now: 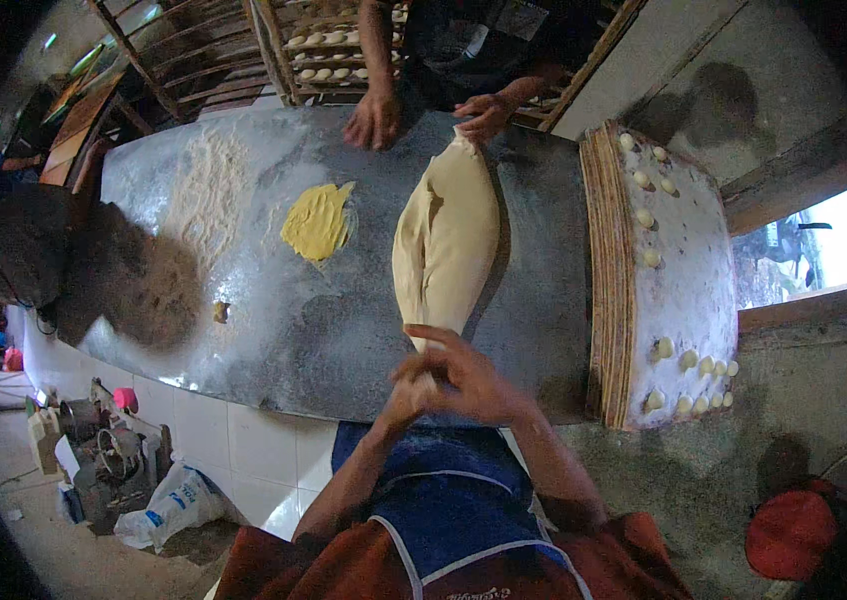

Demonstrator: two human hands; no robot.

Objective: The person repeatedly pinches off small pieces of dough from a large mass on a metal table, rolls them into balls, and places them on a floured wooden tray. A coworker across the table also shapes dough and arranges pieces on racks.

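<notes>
A long, folded pale dough piece [448, 230] lies lengthwise on the dark metal tabletop [543, 260]. At its near end my left hand [408, 390] is closed on the narrow tip, partly hidden by my right hand [463, 375], whose fingers are spread and slightly bent over the dough. A co-worker's hand [483, 115] holds the far tip, while their other hand [373, 118] rests on the table beside it. Left of the dough is a smeared yellow paste [315, 222].
Stacked boards [678, 280] with small dough pieces stand at the right, before a window. Racks of dough [328, 55] are behind the co-worker. A floury smear [208, 185] marks the table's left. Machinery [108, 450] and a plastic sack [173, 505] sit low at the left.
</notes>
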